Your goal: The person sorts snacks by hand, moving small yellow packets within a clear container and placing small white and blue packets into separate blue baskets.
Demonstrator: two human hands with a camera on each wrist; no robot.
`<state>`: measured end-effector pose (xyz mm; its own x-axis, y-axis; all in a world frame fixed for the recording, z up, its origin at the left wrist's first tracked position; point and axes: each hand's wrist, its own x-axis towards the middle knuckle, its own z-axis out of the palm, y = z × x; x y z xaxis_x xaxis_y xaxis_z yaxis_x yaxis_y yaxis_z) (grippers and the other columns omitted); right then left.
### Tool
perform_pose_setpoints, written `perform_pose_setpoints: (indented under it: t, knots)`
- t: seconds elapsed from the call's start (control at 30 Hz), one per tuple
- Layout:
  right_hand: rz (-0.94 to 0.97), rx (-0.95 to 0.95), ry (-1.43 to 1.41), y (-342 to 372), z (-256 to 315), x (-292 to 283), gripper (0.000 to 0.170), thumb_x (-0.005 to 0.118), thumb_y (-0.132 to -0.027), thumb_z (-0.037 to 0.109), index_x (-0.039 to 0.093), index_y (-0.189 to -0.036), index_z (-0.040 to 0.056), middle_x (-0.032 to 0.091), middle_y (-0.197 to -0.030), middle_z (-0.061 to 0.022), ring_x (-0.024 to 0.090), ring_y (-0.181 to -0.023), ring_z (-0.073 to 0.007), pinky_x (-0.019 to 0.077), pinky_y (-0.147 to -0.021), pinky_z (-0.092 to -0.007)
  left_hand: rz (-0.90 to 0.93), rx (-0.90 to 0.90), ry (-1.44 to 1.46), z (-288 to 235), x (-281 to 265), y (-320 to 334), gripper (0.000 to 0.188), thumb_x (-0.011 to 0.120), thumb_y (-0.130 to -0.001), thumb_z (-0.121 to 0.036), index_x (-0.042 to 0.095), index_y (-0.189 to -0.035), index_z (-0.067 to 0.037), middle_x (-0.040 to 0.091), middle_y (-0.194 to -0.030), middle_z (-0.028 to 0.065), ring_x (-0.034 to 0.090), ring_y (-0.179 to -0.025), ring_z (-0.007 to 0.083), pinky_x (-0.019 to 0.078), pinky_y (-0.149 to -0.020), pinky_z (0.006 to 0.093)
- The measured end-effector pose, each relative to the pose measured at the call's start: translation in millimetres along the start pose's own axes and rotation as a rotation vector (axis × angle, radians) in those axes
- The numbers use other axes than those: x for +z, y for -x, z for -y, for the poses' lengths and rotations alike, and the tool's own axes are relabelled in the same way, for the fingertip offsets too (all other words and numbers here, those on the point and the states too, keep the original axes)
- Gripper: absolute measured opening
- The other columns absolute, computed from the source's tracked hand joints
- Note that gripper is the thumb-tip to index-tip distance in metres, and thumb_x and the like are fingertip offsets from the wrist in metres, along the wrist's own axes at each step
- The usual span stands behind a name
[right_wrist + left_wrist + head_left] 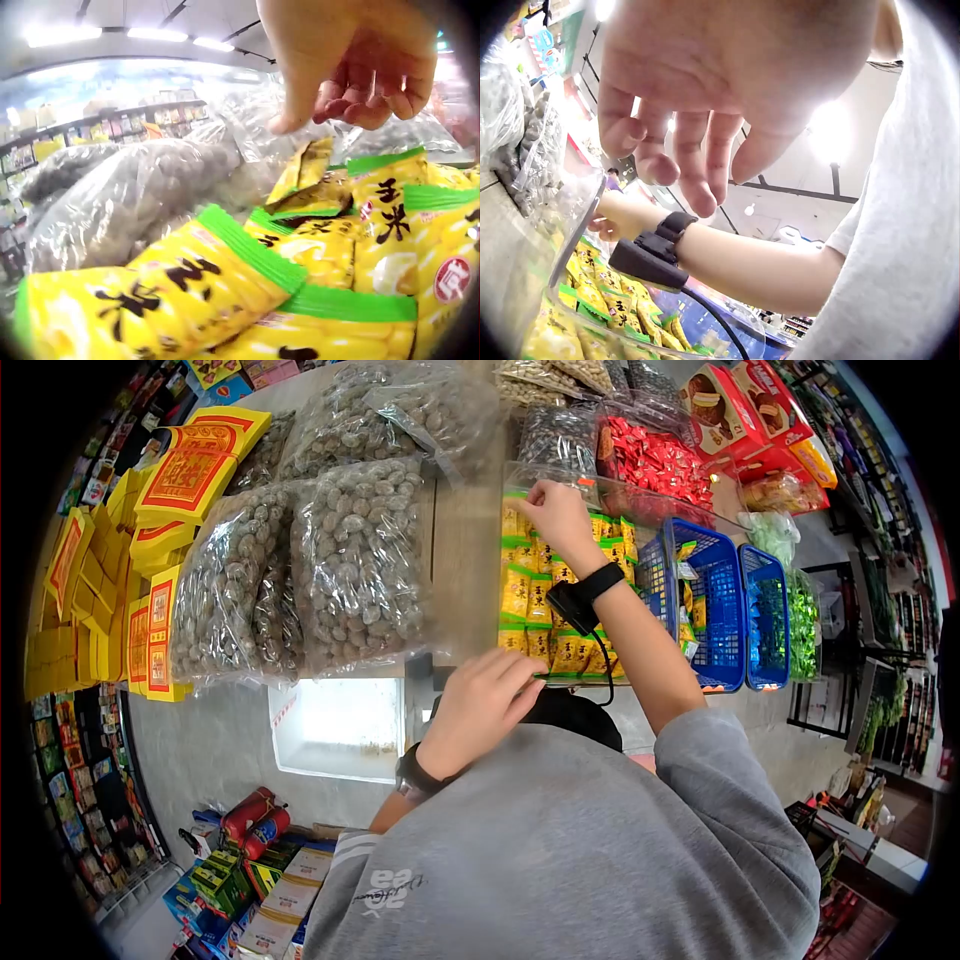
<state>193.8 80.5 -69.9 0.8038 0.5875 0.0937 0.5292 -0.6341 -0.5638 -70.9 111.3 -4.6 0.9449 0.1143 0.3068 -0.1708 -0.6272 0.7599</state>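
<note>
- Near the front edge of the wooden worktop, many small yellow plastic packets with green crimped ends lie in a clear plastic bin.
- Over the far left corner of the bin hangs the right grip, a person's bare hand; its fingers are loosely bent, the thumb apart from them, and I see nothing held.
- By the bin's near left corner is the left grip, also bare, relaxed and without any packet.
- Each packet should be light and soft, I judge, with some air inside; the shiny film may slip a little.
- The filling could perhaps be crushed, so a gentle pinch seems better than squeezing the middle.
- The flat green end looks the best place to hold; the leaning packet, just below the right thumb, offers a raised edge.
</note>
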Motion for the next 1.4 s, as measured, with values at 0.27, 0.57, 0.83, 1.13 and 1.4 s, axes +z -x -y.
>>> perform_pose_setpoints:
  t: [0.27,0.57,0.83,1.13,1.4]
  knots:
    - [-0.02,0.082,-0.11,2.2,1.9,9.3,0.031,0.075,-0.073,0.032,0.069,-0.082,0.0026,0.068,-0.078,-0.0193,0.067,-0.077,-0.0335,0.0521,-0.07,-0.041,-0.064,0.013,0.036,-10.4,20.5,-11.7,0.013,0.065,-0.081,-0.005,0.062,-0.094,-0.003,0.063,-0.085,0.0113,0.061,-0.078,0.0298,0.0483,-0.067,0.0382]
    - [0.041,-0.028,-0.523,42.7,15.3,-52.4,0.018,0.067,-0.081,0.016,0.058,-0.083,0.0002,0.059,-0.071,-0.0032,0.061,-0.06,-0.0104,0.048,-0.054,-0.0249,-0.437,-0.204,-0.132,-28.2,40.5,-26.3,0.03,0.067,-0.081,-0.006,0.057,-0.109,-0.001,0.059,-0.099,0.0143,0.058,-0.081,0.0286,0.0475,-0.072,0.0377]
    - [0.225,-0.179,-0.515,155.2,31.9,-128.1,0.019,0.065,-0.079,0.004,0.054,-0.094,-0.0027,0.054,-0.1,-0.0095,0.06,-0.079,-0.0144,0.0507,-0.065,-0.026,-0.31,-0.273,-0.105,-42.8,61.1,-34.7,0.046,0.071,-0.081,-0.017,0.055,-0.12,-0.001,0.06,-0.104,0.0145,0.062,-0.091,0.0319,0.0499,-0.075,0.0389]
    - [0.312,-0.072,-0.592,170.0,10.8,-120.5,0.006,0.071,-0.08,0.002,0.067,-0.08,-0.003,0.065,-0.078,-0.0036,0.059,-0.069,-0.0075,0.0473,-0.062,-0.0215,-0.232,-0.304,0.01,-31.6,70.4,-9.4,0.022,0.071,-0.082,-0.011,0.064,-0.099,0.002,0.062,-0.08,0.0149,0.06,-0.061,0.0237,0.0475,-0.054,0.0322]
    - [0.212,0.0,-0.702,171.4,8.4,-98.7,0.017,0.066,-0.087,0.006,0.06,-0.103,0.0007,0.063,-0.087,-0.0004,0.059,-0.078,-0.0067,0.0476,-0.067,-0.021,-0.385,-0.511,0.441,-24.3,65.8,-22.2,0.017,0.072,-0.082,-0.005,0.065,-0.095,0.003,0.066,-0.084,0.0046,0.063,-0.072,0.0119,0.0518,-0.061,0.0241]
